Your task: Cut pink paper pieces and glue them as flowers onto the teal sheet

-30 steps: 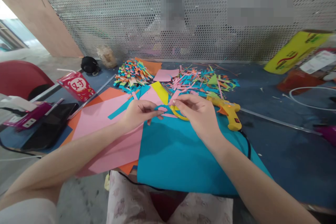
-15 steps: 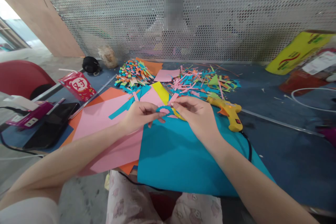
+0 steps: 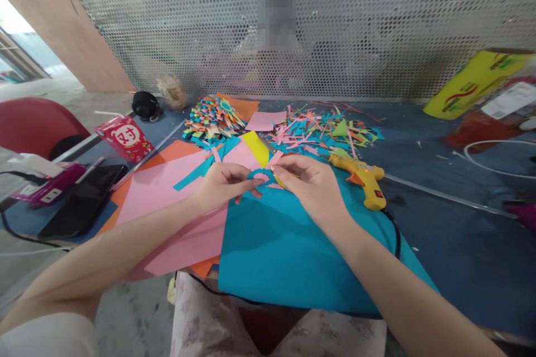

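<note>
Slightly farther left than before, the right hand point(image 3: 312, 184) pinches a pink paper strip point(image 3: 276, 158) mid-frame, the left hand point(image 3: 221, 184) a blue-and-pink paper disc point(image 3: 262, 176), probably light, creasable, best rim-held.

i count two hands point(image 3: 224, 184) point(image 3: 314, 181), one glue gun point(image 3: 363, 174), one drink carton point(image 3: 125, 138), one black phone point(image 3: 81, 203), one white straw point(image 3: 109, 114).
</note>
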`<state>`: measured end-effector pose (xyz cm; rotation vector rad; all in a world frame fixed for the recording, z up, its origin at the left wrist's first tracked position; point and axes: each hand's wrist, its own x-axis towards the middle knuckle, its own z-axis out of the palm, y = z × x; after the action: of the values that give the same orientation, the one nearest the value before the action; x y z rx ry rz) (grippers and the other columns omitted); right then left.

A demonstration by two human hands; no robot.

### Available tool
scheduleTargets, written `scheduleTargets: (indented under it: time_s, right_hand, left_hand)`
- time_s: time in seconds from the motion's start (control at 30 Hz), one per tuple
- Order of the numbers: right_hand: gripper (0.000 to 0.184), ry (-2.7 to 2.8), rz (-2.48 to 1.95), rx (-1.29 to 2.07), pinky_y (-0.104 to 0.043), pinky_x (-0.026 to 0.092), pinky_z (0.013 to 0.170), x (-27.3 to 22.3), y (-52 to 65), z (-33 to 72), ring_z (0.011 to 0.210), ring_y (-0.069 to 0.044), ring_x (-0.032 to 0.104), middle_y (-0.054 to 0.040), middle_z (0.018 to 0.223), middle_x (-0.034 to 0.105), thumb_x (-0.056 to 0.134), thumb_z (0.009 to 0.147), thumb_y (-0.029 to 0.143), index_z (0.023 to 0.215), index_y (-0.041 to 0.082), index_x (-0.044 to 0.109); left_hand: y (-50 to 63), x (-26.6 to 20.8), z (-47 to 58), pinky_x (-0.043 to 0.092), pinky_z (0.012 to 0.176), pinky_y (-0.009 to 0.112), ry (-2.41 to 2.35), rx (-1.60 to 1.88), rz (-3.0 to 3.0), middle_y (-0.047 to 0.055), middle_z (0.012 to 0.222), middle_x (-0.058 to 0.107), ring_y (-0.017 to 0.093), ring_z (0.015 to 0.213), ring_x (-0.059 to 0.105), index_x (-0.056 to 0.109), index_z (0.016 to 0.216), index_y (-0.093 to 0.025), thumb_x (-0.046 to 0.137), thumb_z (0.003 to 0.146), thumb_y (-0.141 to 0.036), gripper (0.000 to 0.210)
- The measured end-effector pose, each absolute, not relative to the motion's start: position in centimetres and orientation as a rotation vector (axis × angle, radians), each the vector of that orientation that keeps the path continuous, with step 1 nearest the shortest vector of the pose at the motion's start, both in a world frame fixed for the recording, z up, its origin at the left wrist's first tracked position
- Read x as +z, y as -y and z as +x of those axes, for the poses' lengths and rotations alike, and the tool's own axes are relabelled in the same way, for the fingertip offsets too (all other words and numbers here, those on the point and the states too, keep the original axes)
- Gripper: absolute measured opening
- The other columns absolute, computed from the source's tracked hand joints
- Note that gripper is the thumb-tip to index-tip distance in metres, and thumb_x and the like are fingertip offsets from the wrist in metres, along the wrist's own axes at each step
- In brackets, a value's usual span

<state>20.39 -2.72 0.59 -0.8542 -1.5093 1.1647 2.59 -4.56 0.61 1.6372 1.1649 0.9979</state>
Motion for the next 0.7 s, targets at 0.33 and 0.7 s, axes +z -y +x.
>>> scheduleTargets:
  time_s: [0.33, 0.7]
  right_hand:
    - [0.011, 1.651, -0.773, 1.120, -0.028, 0.045, 0.059, 1.4, 3.1, 20.9, 0.070, -0.015, 0.059, -0.0029, 0.081, 0.067, 0.058, 0.071, 0.026, 0.077, 0.020, 0.065]
    - [0.040, 2.177, -0.518, 0.261, -0.038, 0.043, 0.087, 1.6, 4.1, 21.6, 0.095, -0.021, 0.053, -0.0045, 0.098, 0.065, 0.050, 0.072, 0.003, 0.107, 0.023, 0.052]
  left_hand:
    - [4.3, 0.2, 1.4, 0.051, 0.052, 0.019, -1.262, 1.141, 2.283, 0.007, 0.077, 0.074, 0.012, 0.060, 0.066, 0.071, 0.077, -0.017, 0.061, 0.081, -0.031, 0.018]
    - [3.6, 0.1, -1.0, 0.056, 0.073, 0.023, -0.990, 1.270, 3.112, 0.004, 0.094, 0.074, 0.014, 0.084, 0.071, 0.068, 0.097, -0.024, 0.054, 0.087, -0.024, 0.017]
